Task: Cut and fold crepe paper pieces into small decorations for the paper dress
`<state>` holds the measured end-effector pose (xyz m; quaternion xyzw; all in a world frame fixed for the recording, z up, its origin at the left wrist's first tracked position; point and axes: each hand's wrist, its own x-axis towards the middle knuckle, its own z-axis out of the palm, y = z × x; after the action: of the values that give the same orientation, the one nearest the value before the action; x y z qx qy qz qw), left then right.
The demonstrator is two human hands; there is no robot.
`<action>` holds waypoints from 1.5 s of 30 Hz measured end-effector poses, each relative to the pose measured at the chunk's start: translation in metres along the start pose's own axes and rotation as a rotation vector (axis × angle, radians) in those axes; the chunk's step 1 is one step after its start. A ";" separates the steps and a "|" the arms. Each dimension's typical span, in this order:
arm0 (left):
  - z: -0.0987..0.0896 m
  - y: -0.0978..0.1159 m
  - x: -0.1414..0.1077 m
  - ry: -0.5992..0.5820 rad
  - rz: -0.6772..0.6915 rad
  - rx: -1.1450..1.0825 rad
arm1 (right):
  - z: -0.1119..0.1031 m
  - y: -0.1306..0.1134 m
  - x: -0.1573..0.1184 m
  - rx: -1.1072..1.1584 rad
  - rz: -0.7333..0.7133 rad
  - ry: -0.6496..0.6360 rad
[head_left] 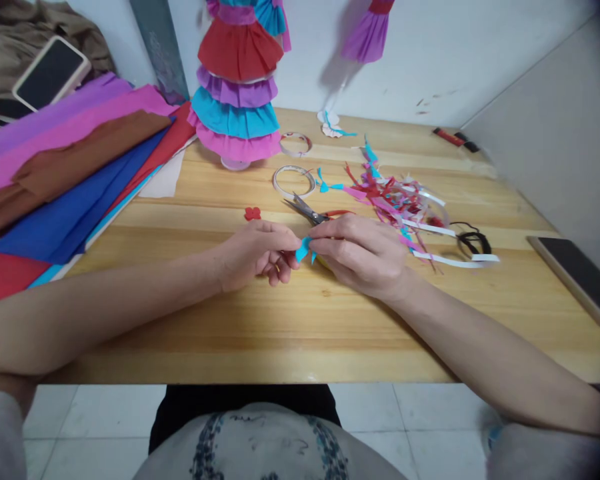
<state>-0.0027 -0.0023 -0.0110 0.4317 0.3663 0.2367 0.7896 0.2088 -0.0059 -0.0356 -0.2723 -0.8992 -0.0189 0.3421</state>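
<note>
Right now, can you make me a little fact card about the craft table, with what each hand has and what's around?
Left hand: pinching one side of a small blue paper piece
Right hand: pinching the other side
Just beyond the hands: scissors, blades slightly apart, handles partly hidden
Near the left hand: red flower shape
Right side: messy heap of colorful scraps
Back: tiered ruffled decoration
Table: wooden

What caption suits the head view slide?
Left hand and right hand hold a small turquoise paper piece near orange-handled metal scissors.
</note>
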 end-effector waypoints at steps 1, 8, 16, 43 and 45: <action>0.000 -0.001 0.000 0.008 0.002 0.010 | 0.000 -0.001 0.001 0.014 0.021 -0.009; 0.005 -0.002 -0.001 0.071 0.022 0.095 | 0.000 -0.011 0.007 0.216 0.215 0.034; 0.004 -0.003 -0.001 0.074 0.009 0.011 | 0.001 -0.014 0.009 0.317 0.340 0.085; 0.004 -0.012 -0.001 0.199 0.195 0.153 | -0.002 0.000 0.006 -0.015 0.307 0.024; 0.003 -0.012 -0.001 0.257 0.254 0.187 | 0.002 0.007 0.002 -0.129 0.368 -0.050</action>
<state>-0.0004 -0.0108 -0.0201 0.5121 0.4269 0.3527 0.6566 0.2100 0.0015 -0.0367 -0.4538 -0.8394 -0.0066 0.2990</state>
